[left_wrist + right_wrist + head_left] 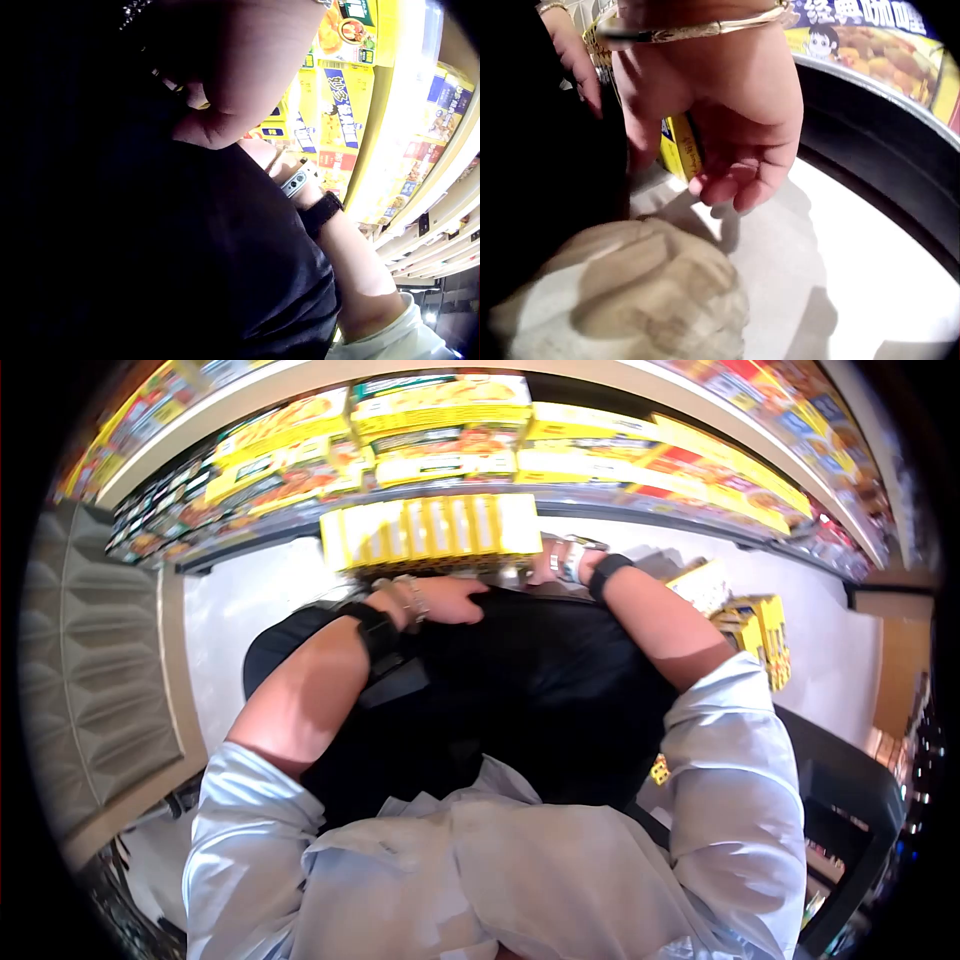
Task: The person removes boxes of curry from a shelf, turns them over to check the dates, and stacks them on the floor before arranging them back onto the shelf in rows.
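Note:
In the head view a tight row of yellow boxes [430, 530] stands just in front of the lower shelf. My left hand [440, 600] is at the near side of the row, thumb toward the right; its other fingers are hidden, and I cannot tell whether they grip. The right hand [548, 565] is at the row's right end. In the right wrist view the fingers of the right hand [727, 120] curl at a yellow box [679, 150], which shows between thumb and fingers. Black wristbands and bracelets circle the wrists.
Packed yellow curry boxes [440, 435] fill the shelf ahead, above a pale floor [240, 590]. More yellow packages [755, 630] stand on the floor at the right, by a black frame [850, 790]. Dark clothing [500, 680] covers the lap. A beige crumpled shape [660, 292] lies below the right hand.

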Demonstrator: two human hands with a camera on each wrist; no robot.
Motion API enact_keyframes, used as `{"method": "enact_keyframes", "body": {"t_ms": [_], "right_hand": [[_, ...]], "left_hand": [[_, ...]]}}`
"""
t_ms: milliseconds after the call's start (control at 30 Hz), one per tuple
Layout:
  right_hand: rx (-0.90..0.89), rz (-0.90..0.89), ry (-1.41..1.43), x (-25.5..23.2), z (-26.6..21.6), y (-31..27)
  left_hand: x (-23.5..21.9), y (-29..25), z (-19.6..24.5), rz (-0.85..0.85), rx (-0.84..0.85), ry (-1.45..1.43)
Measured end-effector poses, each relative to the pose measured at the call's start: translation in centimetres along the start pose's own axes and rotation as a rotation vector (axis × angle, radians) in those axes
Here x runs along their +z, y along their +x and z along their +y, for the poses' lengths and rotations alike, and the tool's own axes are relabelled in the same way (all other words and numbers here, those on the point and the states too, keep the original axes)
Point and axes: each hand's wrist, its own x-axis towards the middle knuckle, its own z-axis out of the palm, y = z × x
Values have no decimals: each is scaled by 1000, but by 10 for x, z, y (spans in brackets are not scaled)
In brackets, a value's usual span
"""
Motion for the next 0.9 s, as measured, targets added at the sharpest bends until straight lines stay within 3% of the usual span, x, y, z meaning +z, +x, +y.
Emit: {"method": "enact_keyframes", "body": {"t_ms": [33, 100, 167, 233, 300, 367, 433, 500, 567, 633, 700, 833, 900], "right_hand": [[108, -170, -89, -24, -14, -11], [242, -312, -121, -37, -18, -18], [174, -373, -192, -52, -17, -28], [237, -367, -54, -76, -10, -47], [288, -127, 177, -97, -5, -83], [191, 121, 437, -117, -3, -132], [218, 453, 439, -123, 1, -191], [443, 616, 419, -124, 7, -251], [719, 693, 201, -114, 19, -305], [818, 660, 182, -85, 37, -346], [809, 547, 301, -57, 39, -366], [945, 694, 150, -31, 20, -362], [923, 735, 104, -17, 26, -356]], "left_hand": [[2, 1, -1, -4, 13, 5], [-4, -13, 11, -37, 43, -55], [-1, -15, 4, -15, 104, -42], [0, -24, 11, 43, 117, -127], [-3, -37, 17, 53, 158, -170], [-3, -56, 33, 66, 187, -222], [-3, -84, 50, 152, 210, -396], [5, -112, 62, 241, 395, -422], [15, -139, 72, 228, 443, -480], [26, -158, 79, 191, 446, -504], [40, -168, 78, 176, 438, -540], [60, -171, 78, 182, 454, -566], [64, -172, 79, 179, 445, -593]]}}
